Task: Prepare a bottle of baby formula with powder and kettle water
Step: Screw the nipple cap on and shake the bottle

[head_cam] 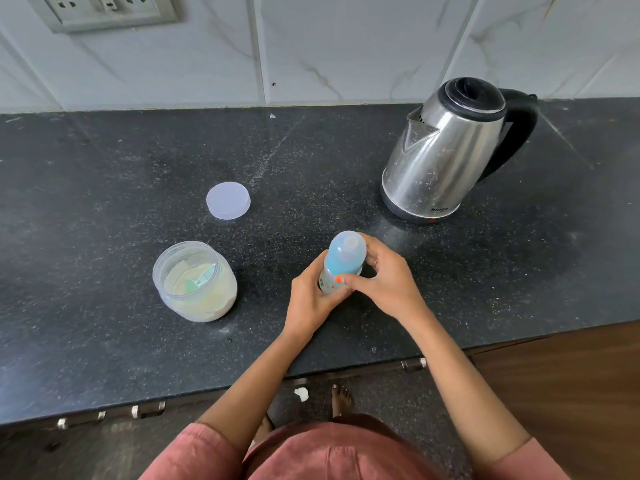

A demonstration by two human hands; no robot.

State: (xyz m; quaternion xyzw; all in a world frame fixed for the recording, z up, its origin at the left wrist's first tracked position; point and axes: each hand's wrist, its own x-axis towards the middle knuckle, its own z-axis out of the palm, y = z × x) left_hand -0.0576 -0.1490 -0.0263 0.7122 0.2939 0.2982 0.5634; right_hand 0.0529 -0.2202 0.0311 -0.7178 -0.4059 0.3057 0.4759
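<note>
A baby bottle (pixel 344 258) with a translucent blue cap stands upright on the black counter (pixel 104 341), near its front middle. My left hand (pixel 310 299) wraps around the bottle's lower body. My right hand (pixel 388 278) grips it from the right, fingers around the collar below the cap. An open clear jar (pixel 195 282) of pale formula powder, with a green scoop inside, sits to the left. The jar's round white lid (pixel 228 200) lies flat behind it. A steel electric kettle (pixel 446 150) with a black lid and handle stands at the back right, lid shut.
A tiled wall with a socket panel (pixel 107 10) rises behind the counter. The counter's front edge runs just below my forearms, with drawer handles (pixel 414 364) under it. A wooden cabinet front (pixel 571 393) is at the lower right.
</note>
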